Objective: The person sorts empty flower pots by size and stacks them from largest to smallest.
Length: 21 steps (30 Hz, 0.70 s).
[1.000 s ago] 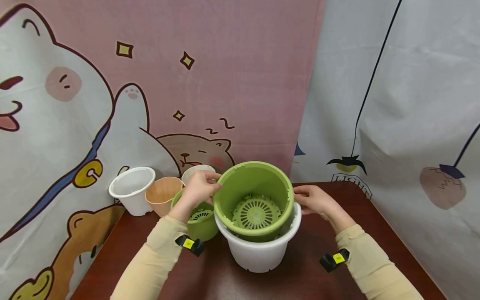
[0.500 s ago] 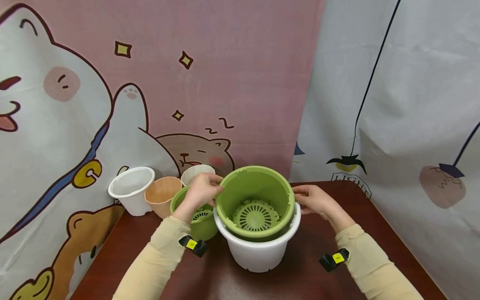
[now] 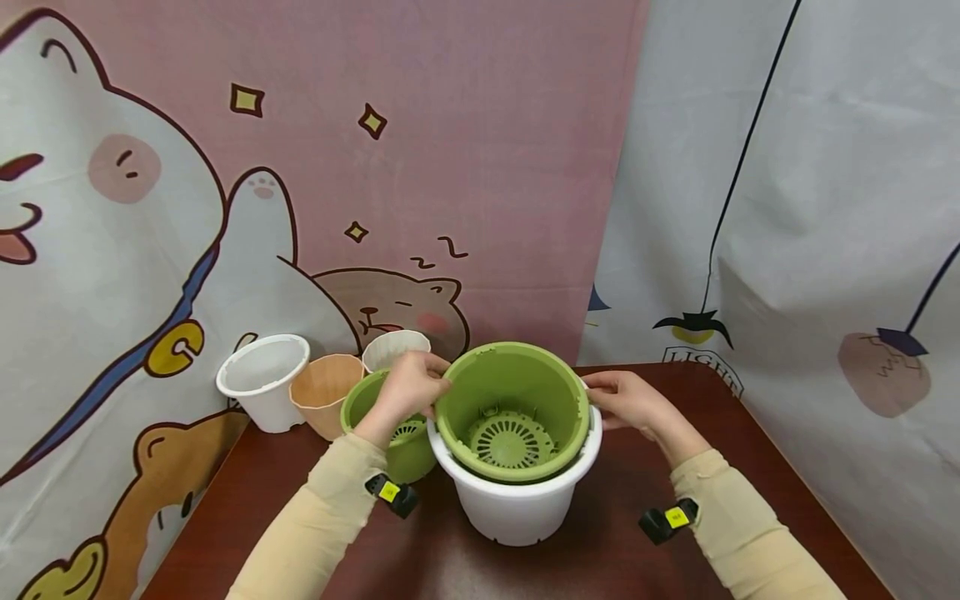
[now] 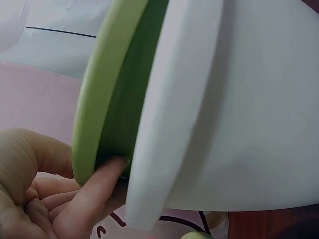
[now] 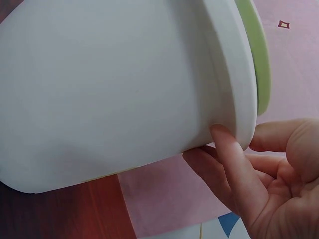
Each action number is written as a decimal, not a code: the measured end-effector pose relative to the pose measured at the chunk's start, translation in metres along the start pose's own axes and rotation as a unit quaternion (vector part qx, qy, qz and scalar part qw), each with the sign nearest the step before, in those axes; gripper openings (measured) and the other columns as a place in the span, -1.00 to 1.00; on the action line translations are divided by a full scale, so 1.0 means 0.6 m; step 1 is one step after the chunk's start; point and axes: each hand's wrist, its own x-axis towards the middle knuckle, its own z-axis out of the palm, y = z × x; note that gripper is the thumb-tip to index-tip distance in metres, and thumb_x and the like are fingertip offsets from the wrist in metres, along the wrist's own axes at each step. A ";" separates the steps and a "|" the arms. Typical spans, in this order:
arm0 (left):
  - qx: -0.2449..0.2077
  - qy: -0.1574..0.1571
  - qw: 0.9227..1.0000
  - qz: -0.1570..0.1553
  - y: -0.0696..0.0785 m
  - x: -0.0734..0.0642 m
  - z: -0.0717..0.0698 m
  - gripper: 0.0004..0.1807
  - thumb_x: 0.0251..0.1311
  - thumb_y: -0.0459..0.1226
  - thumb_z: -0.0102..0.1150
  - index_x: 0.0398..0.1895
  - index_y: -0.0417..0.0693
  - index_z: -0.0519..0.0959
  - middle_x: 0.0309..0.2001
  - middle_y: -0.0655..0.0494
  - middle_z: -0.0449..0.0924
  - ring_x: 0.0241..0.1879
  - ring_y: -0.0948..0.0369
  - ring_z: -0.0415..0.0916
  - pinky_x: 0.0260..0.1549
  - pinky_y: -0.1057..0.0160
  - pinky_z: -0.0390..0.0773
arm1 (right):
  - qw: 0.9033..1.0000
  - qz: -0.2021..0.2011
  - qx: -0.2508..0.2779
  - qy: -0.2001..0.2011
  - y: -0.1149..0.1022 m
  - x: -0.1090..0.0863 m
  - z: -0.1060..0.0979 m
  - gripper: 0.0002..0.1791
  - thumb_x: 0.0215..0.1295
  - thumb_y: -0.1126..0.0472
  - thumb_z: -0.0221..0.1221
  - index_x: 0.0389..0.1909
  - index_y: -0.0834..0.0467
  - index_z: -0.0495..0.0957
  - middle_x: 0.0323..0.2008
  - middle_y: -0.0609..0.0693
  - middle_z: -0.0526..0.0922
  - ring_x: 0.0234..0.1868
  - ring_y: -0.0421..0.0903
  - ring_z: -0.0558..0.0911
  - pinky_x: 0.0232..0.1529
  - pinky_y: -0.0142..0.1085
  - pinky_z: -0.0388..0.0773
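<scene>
One printed backdrop [image 3: 517, 208] rises behind a reddish-brown table [image 3: 607, 554], on which a white pot [image 3: 513, 512] stands upright; the green pot [image 3: 517, 379] sits inside it, slatted base visible, its rim above the white one. The fingers of the left hand [image 3: 409, 389] pinch the green rim at its left, one fingertip lying in the gap between the two rims; those of the right hand [image 3: 628, 402] grasp the white rim opposite. The gravest likely fault is jamming askew: the green pot appears to be held at one side only, so uneven lowering could wedge it against the white wall. Next, a leftward shove could drive the white pot into the smaller green pot [image 3: 414, 464] just beside it. Least — though sorest — that left fingertip could be nipped if the green rim drops onto it. Writing, in order of size: the word LIGHT [image 3: 701, 358], in capitals on the pale part of the backdrop; then the yellow labels [image 3: 389, 492] on the black wrist devices [image 3: 406, 502], whose marks are too small to read. No brand can be made out.
</scene>
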 end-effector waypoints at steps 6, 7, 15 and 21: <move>0.006 -0.003 1.000 -0.002 -0.004 0.001 0.004 -0.72 0.13 -0.49 0.15 -0.09 -0.32 0.69 -0.34 -0.18 0.71 -0.68 0.10 0.62 -0.69 0.20 0.64 | 1.000 0.002 0.001 0.001 0.000 0.001 0.001 -0.54 0.46 0.32 0.08 0.27 0.49 0.37 0.03 0.32 0.60 -0.25 -0.05 0.71 -0.25 -0.16 0.71; 0.007 -0.004 1.000 -0.004 -0.003 0.001 0.004 -0.72 0.13 -0.49 0.15 -0.08 -0.32 0.69 -0.34 -0.18 0.71 -0.69 0.10 0.62 -0.69 0.20 0.64 | 1.000 0.002 0.000 0.001 -0.001 0.001 0.001 -0.54 0.46 0.31 0.09 0.27 0.48 0.37 0.03 0.31 0.61 -0.26 -0.05 0.71 -0.25 -0.16 0.71; 0.015 -0.004 1.000 -0.011 -0.003 0.000 0.005 -0.71 0.15 -0.47 0.17 -0.05 -0.32 0.68 -0.34 -0.14 0.71 -0.72 0.10 0.60 -0.69 0.22 0.64 | 1.000 0.000 0.000 0.001 -0.001 -0.001 0.002 -0.52 0.46 0.28 0.11 0.27 0.47 0.38 0.05 0.33 0.60 -0.26 -0.05 0.71 -0.26 -0.15 0.71; 0.015 -0.001 1.000 -0.010 -0.004 -0.001 0.006 -0.72 0.16 -0.47 0.18 -0.05 -0.34 0.67 -0.31 -0.16 0.70 -0.71 0.10 0.61 -0.69 0.22 0.64 | 1.000 0.000 -0.007 0.004 -0.002 -0.002 0.002 -0.53 0.45 0.26 0.12 0.27 0.46 0.40 -0.01 0.27 0.64 -0.29 -0.06 0.71 -0.28 -0.17 0.71</move>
